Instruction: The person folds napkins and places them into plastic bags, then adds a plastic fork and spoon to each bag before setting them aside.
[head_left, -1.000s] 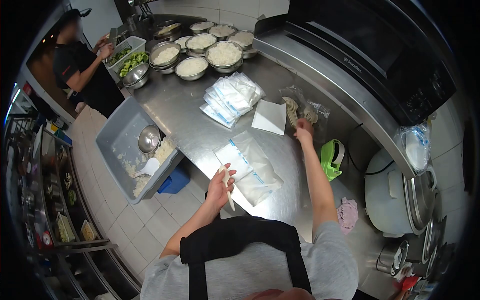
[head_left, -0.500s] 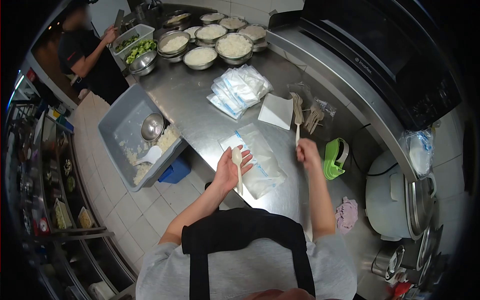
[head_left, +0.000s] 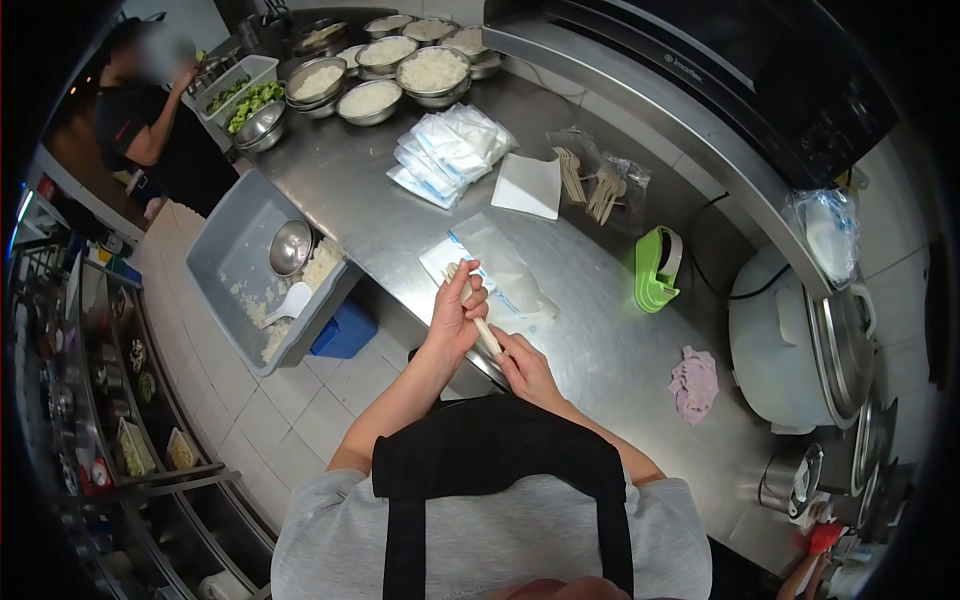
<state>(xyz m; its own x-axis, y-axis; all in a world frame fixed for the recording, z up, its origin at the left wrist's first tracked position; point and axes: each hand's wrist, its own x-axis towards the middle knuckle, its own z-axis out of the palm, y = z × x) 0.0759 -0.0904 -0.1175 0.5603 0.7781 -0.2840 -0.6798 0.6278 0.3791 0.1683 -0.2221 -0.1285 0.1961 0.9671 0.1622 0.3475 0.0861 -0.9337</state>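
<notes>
My left hand [head_left: 458, 312] is closed around a pale disposable spoon [head_left: 486, 338], mostly hidden by the fingers. Its handle end slants down toward my right hand [head_left: 526, 368], which pinches the handles with a disposable fork laid along the spoon. The fork's tines cannot be made out clearly. Just beyond both hands a clear plastic bag [head_left: 520, 280] with a blue printed strip lies flat on the steel table [head_left: 590, 340]. Further back are a stack of similar packets [head_left: 450, 150], white napkins [head_left: 527, 186], and disposable forks [head_left: 570, 175] beside more cutlery in a plastic bag [head_left: 606, 192].
A grey tub [head_left: 215, 240] with rice, a metal bowl [head_left: 290, 248] and a white scoop stands left. Several bowls of rice [head_left: 433, 70] sit at the back. A green holder [head_left: 656, 270], pink cloth [head_left: 694, 385] and large pot [head_left: 780, 340] are right. Another person [head_left: 160, 130] stands far left.
My right hand has moved from the fork pile to my left hand, bringing a fork. My left fingers have closed round the spoon from an open palm. The view has shifted slightly.
</notes>
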